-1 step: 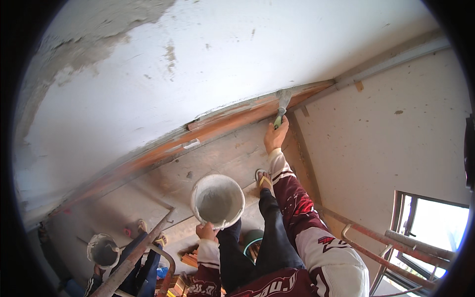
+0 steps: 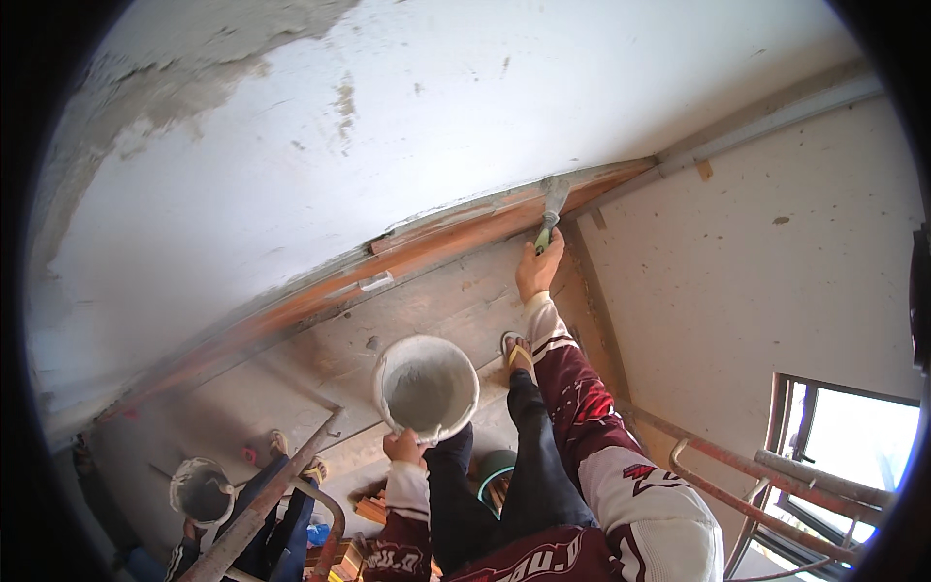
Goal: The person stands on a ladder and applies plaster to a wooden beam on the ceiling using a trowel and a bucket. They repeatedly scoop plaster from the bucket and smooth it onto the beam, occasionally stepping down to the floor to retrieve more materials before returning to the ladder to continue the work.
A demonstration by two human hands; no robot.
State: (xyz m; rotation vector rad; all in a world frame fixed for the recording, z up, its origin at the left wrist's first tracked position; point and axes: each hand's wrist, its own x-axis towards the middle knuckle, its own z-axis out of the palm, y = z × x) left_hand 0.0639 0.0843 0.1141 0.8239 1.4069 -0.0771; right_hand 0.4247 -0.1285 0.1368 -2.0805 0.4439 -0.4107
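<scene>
My right hand (image 2: 539, 267) is stretched forward, closed around the green handle of a putty knife (image 2: 554, 202). Its grey-smeared blade touches the wooden board's (image 2: 456, 233) upper edge, where the board meets the white wall (image 2: 436, 107). Grey mortar lines that seam. With my left hand (image 2: 404, 447) I grip the near rim of a round, pale bucket (image 2: 382, 361), held in front of my legs. Grey mortar lies inside it; the bucket hides part of my left leg.
A rusty metal scaffold rail (image 2: 260, 500) crosses at lower left; another rail (image 2: 824, 495) stands at lower right by a window (image 2: 853, 427). Below left, another person's hand (image 2: 191, 529) is beside a second bucket (image 2: 176, 490). A green bucket (image 2: 497, 464) sits beneath me.
My left hand and the bucket have shifted very slightly forward. The putty knife and my right hand stay at nearly the same spot on the board's edge.
</scene>
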